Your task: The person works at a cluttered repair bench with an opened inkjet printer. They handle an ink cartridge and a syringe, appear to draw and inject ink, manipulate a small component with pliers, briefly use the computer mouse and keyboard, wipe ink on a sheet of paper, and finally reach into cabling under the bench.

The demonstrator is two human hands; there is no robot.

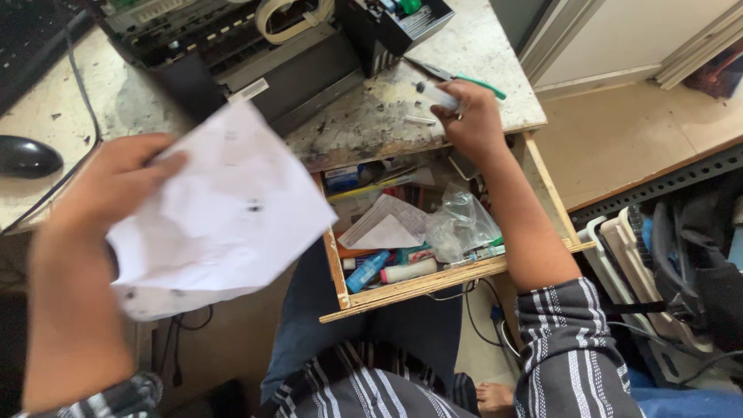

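My left hand (116, 186) holds a crumpled white sheet of paper (224, 217) up in front of the desk edge, at the left of the view. My right hand (472, 124) rests at the desk's front edge above an open wooden drawer (418, 286), its fingers closed on a small syringe-like plastic tube (435, 94). A green-tipped pen (480, 85) lies just beyond that hand on the stained desk top (371, 116).
An opened printer (232, 54) fills the back of the desk. A black mouse (27, 156) lies at the left. The drawer holds papers, a clear plastic bag (460, 224), tubes and pens. A cluttered metal rack (665, 255) stands at the right.
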